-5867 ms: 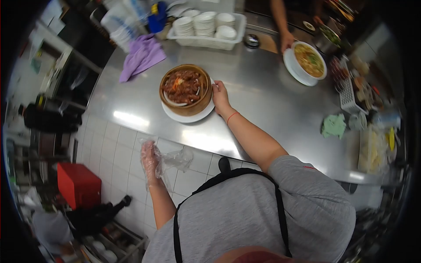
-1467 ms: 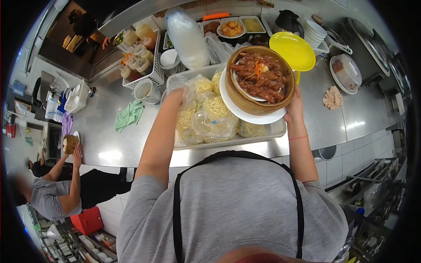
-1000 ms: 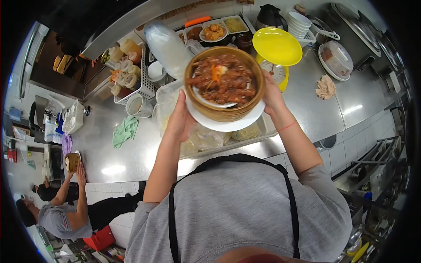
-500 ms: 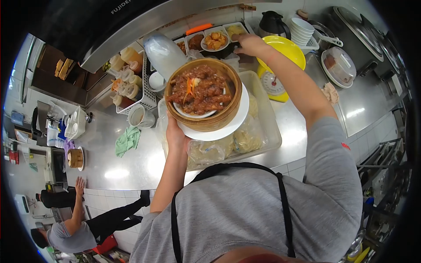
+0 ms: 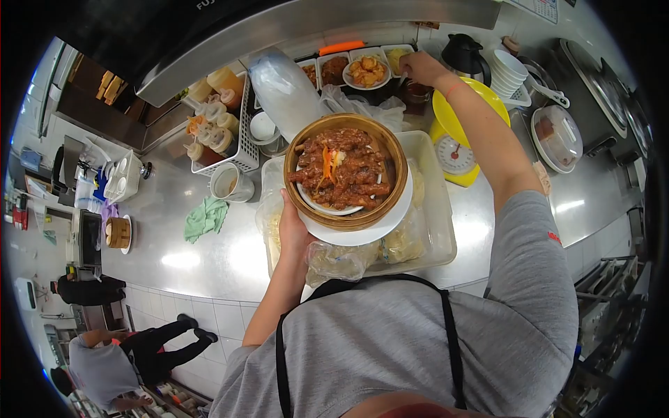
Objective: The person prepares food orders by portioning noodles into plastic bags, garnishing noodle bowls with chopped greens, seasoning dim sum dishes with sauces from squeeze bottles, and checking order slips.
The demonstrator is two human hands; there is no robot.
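My left hand [image 5: 295,226] grips a white plate [image 5: 352,235] from its left side and underneath. On the plate stands a round bamboo steamer [image 5: 398,188], lid off, with a dish of glossy brown chicken feet [image 5: 341,167] topped with orange and pale shreds. At the back of the counter, my right hand [image 5: 420,70] has its fingers bent and drawn together at a container of pale yellow topping [image 5: 395,61]. What its fingertips hold, if anything, is too small to make out. Beside that container sits a white bowl of orange-yellow pieces [image 5: 368,72].
Below the plate lies a plastic tub [image 5: 446,237] of bagged food. A yellow scale [image 5: 456,157] stands right of it. Left are a basket of sauce bottles [image 5: 244,150], a mug [image 5: 231,184] and a green cloth [image 5: 206,219]. Another person [image 5: 104,366] is at far left.
My right hand has come to the pale yellow topping container, its fingers drawn closer together. My left hand still holds the plate and steamer. The view has shifted, and the other person has turned, lowering an arm.
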